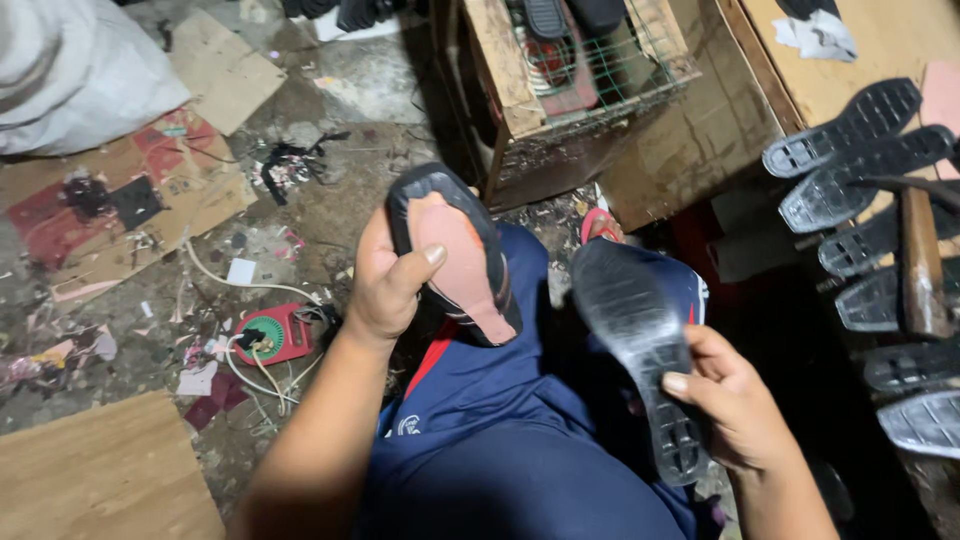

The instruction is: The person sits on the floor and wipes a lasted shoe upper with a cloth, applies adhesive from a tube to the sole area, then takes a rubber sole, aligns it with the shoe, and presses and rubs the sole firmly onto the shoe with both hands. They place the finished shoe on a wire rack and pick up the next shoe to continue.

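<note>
- Head view: The left hand is wrapped tight around a black shoe sole with a pink inside, holding it up over the blue-clad lap.
- The right hand is closed on the end of a black rubber sole, bumpy side up, just beside the first one.
- More black soles lie in a row on the wooden bench at the right.
- A red round gadget sits on the messy floor.
</note>
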